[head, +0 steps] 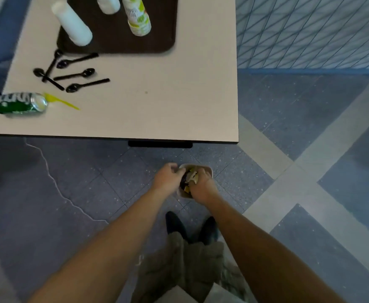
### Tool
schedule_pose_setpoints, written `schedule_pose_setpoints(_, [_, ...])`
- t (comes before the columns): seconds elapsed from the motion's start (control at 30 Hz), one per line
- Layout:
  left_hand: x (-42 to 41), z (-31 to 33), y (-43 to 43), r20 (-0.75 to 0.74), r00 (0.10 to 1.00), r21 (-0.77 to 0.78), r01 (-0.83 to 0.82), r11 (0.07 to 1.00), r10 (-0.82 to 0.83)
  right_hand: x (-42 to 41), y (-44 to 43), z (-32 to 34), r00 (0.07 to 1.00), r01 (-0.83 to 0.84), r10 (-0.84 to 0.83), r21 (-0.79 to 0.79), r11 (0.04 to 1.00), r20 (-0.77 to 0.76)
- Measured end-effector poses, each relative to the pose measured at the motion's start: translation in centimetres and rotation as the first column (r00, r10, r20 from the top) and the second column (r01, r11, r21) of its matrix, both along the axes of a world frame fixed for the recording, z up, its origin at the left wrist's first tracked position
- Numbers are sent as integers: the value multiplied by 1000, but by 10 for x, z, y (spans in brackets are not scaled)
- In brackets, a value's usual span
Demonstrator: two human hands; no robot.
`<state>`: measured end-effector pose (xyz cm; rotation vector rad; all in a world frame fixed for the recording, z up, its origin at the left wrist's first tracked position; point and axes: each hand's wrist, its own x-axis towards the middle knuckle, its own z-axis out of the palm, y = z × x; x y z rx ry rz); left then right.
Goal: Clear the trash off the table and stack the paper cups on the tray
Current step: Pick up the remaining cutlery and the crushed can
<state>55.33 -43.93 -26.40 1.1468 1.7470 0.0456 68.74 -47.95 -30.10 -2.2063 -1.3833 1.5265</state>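
Note:
A small pale bin (208, 169) stands on the floor below the table's front edge, filled with dark and yellowish trash (192, 176). My left hand (167, 178) grips the bin's left rim with curled fingers. My right hand (202, 185) reaches into the bin, its fingers curled on the trash. On the table, a dark brown tray (135, 42) carries a stack of white paper cups (74, 25) at its left edge, another white cup (108, 4) and a green-labelled bottle (138, 17).
Several black plastic spoons (76, 74) lie on the beige table (157, 106) in front of the tray. A green can (19, 103) lies on its side at the left edge beside a yellow fork (62, 102). My shoes (190, 228) stand just behind the bin.

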Motion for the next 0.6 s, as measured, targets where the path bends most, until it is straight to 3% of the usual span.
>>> schedule_pose_setpoints(0.2, [-16,76,-6,78,977,148,-210,967,200,-13,12,80,993,36,-21,120,992,-118])
schedule_pose_setpoints(0.43, [-50,134,-27,332,841,183,-501,846,427,-48,32,145,963,-112,180,309,944,-202])
schedule_pose_setpoints(0.6, [-102,156,-11,411,757,192,-617,763,508,-84,65,169,941,-175,275,414,893,-195])
